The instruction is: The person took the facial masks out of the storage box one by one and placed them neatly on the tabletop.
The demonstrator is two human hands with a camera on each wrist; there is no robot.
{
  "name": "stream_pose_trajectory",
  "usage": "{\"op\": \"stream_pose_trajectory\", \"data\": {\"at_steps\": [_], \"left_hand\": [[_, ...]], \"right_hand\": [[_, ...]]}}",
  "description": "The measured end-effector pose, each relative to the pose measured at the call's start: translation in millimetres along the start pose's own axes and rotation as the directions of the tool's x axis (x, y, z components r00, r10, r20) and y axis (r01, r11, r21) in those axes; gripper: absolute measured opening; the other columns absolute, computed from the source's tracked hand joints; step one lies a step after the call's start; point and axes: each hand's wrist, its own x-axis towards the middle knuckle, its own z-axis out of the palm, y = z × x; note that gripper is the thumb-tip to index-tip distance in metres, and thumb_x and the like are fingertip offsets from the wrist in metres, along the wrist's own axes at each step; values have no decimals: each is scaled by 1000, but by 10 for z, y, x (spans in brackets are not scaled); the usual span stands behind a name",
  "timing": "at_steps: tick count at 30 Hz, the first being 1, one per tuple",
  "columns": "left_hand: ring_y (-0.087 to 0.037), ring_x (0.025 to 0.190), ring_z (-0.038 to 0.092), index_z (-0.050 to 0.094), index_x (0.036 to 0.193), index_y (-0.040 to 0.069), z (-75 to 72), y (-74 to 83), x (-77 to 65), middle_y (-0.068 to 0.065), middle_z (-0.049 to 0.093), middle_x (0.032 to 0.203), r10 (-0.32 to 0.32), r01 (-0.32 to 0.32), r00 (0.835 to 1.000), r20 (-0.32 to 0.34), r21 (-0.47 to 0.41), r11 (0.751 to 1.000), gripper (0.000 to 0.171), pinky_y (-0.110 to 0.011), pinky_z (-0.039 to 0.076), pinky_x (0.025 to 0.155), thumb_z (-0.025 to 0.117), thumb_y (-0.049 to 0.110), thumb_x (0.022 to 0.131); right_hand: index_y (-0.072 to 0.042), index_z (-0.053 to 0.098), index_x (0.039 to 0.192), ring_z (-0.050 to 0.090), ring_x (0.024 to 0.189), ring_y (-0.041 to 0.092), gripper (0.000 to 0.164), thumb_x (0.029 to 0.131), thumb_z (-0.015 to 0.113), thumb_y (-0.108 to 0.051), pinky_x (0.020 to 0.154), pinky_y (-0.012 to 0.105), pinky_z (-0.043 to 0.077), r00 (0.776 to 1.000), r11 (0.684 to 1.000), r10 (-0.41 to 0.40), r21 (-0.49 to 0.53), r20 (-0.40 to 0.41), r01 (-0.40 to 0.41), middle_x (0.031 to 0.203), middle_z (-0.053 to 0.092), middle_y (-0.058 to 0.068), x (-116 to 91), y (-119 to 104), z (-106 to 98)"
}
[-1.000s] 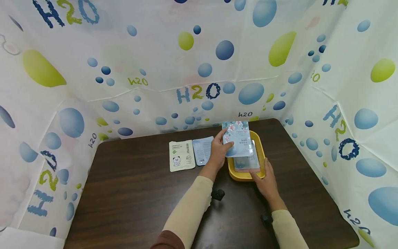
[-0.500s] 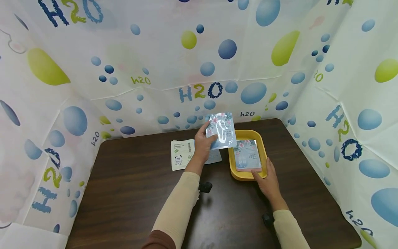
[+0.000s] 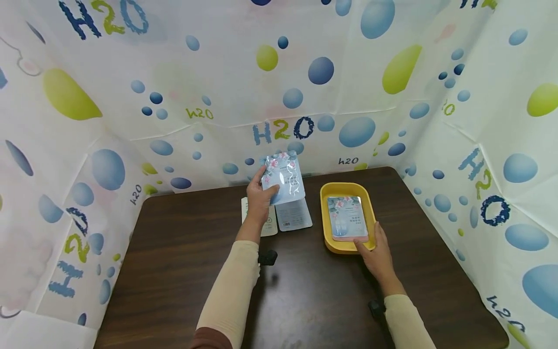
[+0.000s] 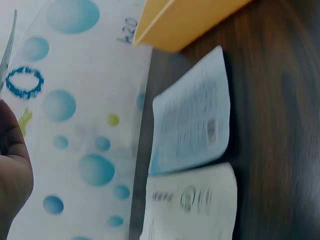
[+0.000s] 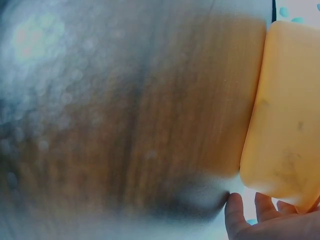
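My left hand pinches a blue sachet with pink flowers, a sheet-mask style packet, raised above the table's back edge. Below it lie a pale blue sachet, its back with a barcode showing, and a cream sachet, partly hidden by my left hand and arm. My right hand grips the near right corner of a yellow tray, thumb over the rim. Inside the tray lies a stack topped by another flowered blue sachet. In the right wrist view, fingers are at the tray's corner.
The dark wooden table reaches its back edge just behind the tray and sachets. A white curtain with blue and green dots stands behind and along both sides.
My left hand has carried the flowered sachet left, from over the tray to above the two sachets on the table. My right hand stays at the tray's corner.
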Motion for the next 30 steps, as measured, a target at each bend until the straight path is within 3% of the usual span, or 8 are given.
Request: {"op": "stream_pose_trajectory", "data": {"at_steps": [8,17,25,30], "left_hand": [[-23,142,47,39,157,10,-352,103,16,-8,37,163,11,-10,999,-47,12,1000,77,-27,48,108,65,-14,88],[-23,147,41,38,158,13,-688,206,1,-8,33,165,12,-4,994,-106,80,997,77,-37,38,120,65,-10,90],[-22,136,50,37,159,14,-1110,233,-12,-9,40,160,24,0,988,-153,152,988,77,-29,47,111,65,-9,91],[-26,140,46,36,160,14,-1388,231,-42,-10,37,163,40,10,980,-197,247,969,76,-36,42,116,65,-7,93]], "right_hand": [[-13,-5,165,11,157,44,107,95,67,-51,125,64,14,1000,1000,5,-4,-12,-5,173,0,18,-5,44,5],[-14,-7,165,10,158,43,108,95,66,-52,126,62,13,1000,1000,3,0,0,-3,173,-1,17,-4,22,-2],[-14,-7,165,9,158,42,106,96,65,-50,126,61,12,1000,1000,-3,4,8,3,173,-2,16,0,-17,-5],[-14,-6,165,10,158,43,106,96,66,-49,126,62,13,1000,1000,-1,10,3,1,173,-1,17,4,-7,-6]]}}
